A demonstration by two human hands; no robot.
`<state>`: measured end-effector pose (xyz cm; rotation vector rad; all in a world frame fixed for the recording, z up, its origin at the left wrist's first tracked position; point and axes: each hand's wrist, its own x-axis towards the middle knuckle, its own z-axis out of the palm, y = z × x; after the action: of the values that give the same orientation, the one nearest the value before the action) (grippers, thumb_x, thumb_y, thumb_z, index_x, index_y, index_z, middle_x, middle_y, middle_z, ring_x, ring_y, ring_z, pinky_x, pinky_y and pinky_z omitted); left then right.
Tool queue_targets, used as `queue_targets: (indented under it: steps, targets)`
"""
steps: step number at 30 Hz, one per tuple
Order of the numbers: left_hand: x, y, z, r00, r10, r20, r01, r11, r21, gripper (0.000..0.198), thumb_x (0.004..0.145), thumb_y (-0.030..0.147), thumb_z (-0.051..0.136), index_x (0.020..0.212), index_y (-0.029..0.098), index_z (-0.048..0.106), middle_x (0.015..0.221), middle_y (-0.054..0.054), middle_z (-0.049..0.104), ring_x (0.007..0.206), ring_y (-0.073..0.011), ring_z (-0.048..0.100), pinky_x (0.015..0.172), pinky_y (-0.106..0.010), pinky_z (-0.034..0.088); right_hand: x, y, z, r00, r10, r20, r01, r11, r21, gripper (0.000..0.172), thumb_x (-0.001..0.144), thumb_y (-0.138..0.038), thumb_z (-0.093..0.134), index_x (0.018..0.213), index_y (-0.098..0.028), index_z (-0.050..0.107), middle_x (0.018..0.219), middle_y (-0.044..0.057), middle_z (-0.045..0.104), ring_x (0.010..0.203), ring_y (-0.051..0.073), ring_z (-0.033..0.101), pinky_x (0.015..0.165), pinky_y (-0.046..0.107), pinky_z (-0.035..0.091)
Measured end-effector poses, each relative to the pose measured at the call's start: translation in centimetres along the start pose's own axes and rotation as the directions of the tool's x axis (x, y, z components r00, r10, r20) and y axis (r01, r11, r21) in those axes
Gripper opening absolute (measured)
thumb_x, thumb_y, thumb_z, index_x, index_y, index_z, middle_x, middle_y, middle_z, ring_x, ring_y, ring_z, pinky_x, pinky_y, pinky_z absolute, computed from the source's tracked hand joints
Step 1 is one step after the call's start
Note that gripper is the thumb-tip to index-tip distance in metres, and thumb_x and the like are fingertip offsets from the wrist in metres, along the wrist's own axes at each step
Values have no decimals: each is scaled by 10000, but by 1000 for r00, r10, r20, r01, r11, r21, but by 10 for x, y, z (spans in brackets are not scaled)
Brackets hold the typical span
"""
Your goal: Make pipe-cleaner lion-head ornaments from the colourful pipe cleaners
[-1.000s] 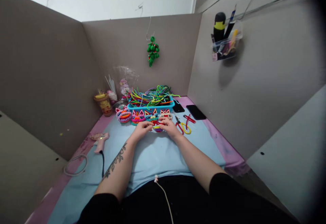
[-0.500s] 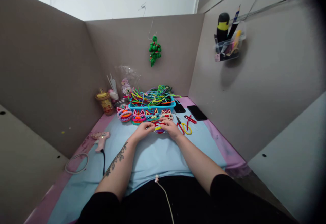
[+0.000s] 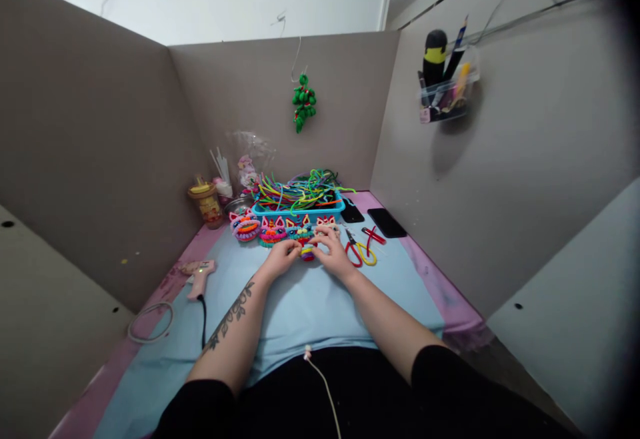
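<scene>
My left hand [image 3: 283, 257] is closed, with thumb and fingertips pinching the left side of a small red, yellow and purple pipe-cleaner piece [image 3: 307, 254]. On its other side, my right hand [image 3: 332, 252] has its fingers lifted and apart, the thumb close to the piece; whether it touches cannot be made out. Just behind the hands stands a row of finished-looking pipe-cleaner animal heads: a purple and orange one [image 3: 245, 226], a pink one [image 3: 273, 230], a teal one [image 3: 299, 228], and a pale one [image 3: 327, 223] partly covered by my right fingers.
Behind the heads sits a blue basket [image 3: 300, 214] heaped with pipe cleaners [image 3: 300, 191]. Scissors [image 3: 361, 252], a red-handled tool [image 3: 374, 235] and a phone [image 3: 387, 222] lie right. A pink glue gun [image 3: 202, 279] with its cord and a lidded cup [image 3: 207, 206] are left. Grey partitions enclose the table.
My right hand has loosened from the pipe-cleaner piece, its fingers rising and spreading. The left hand keeps its pinch on the piece.
</scene>
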<state>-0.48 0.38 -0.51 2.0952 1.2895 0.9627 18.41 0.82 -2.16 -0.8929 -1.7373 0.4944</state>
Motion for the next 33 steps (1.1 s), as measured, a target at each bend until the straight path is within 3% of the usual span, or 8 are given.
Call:
queue_targets:
  steps: [6, 13, 24, 29, 33]
  targets:
    - [-1, 3, 2, 1000, -3, 25, 5, 997, -79, 240, 810, 318, 469, 770, 138, 622, 741, -23, 628, 680, -140, 541, 646, -241, 414, -3, 1, 9, 996, -56, 65, 65, 987, -145, 157, 714, -276, 679, 868, -251, 667, 1147, 68, 501, 1140, 254, 432, 1016, 447, 300]
    - [-1, 8, 2, 999, 2, 40, 2, 996, -88, 233, 803, 326, 481, 745, 140, 608, 724, -18, 611, 677, -139, 524, 641, -240, 404, -4, 1, 10, 994, -99, 53, 106, 981, -161, 46, 740, -265, 665, 749, -226, 642, 1119, 68, 514, 1098, 242, 460, 984, 434, 327]
    - [-1, 7, 5, 998, 4, 59, -2, 999, -42, 235, 806, 313, 472, 731, 140, 612, 701, -13, 607, 651, -134, 514, 614, -237, 390, -5, 3, 12, 993, -101, 60, 109, 985, -135, 104, 735, -236, 653, 636, -222, 624, 1110, 64, 538, 1089, 251, 463, 980, 459, 325]
    - [-1, 6, 5, 1000, -23, -1, 23, 998, -62, 226, 806, 314, 476, 749, 141, 609, 728, -19, 623, 682, -139, 539, 648, -239, 406, -4, 0, 11, 999, -30, -17, 28, 996, -88, 20, 731, -226, 631, 715, -228, 644, 1084, 58, 538, 1083, 228, 486, 992, 419, 331]
    - [0, 3, 6, 999, 4, -31, -4, 1000, -6, 227, 818, 301, 456, 753, 145, 608, 722, -18, 617, 672, -138, 536, 645, -242, 406, -1, 2, 9, 994, 59, -87, -55, 997, 46, 211, 727, -217, 601, 937, -229, 610, 1056, 56, 542, 1044, 206, 511, 942, 380, 390]
